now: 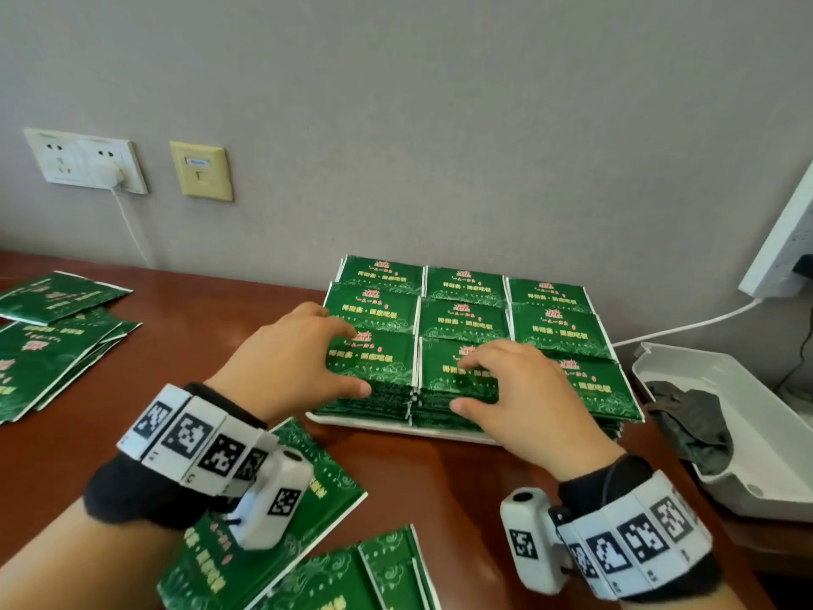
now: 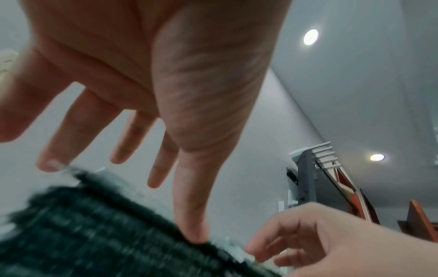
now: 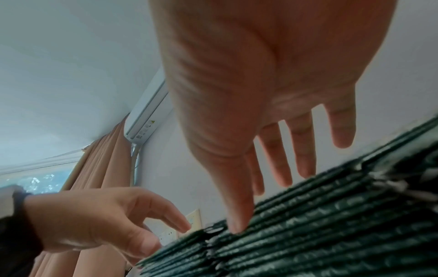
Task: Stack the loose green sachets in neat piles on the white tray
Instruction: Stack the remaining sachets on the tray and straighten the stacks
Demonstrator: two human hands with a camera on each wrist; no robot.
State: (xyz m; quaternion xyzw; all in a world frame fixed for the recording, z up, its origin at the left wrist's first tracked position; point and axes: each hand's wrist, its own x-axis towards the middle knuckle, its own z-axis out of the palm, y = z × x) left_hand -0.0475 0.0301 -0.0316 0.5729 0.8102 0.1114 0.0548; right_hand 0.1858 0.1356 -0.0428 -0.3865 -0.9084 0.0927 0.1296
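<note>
Head view: left hand [image 1: 290, 358] and right hand [image 1: 510, 389], fingers spread and released, rest on stacked green foil sachets [image 1: 466, 321] filling the white tray [image 1: 396, 427] on the brown desk [image 1: 211, 310].

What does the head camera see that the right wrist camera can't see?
Only the head view shows the white tray under the piles, the loose sachets lying on the brown table, the wall sockets and the white box on the right.

Only the right wrist view shows the air conditioner, the curtain and the edges of the stacked sachets from the side.

Both show the left hand and the right hand, fingers spread, touching the front piles.
</note>
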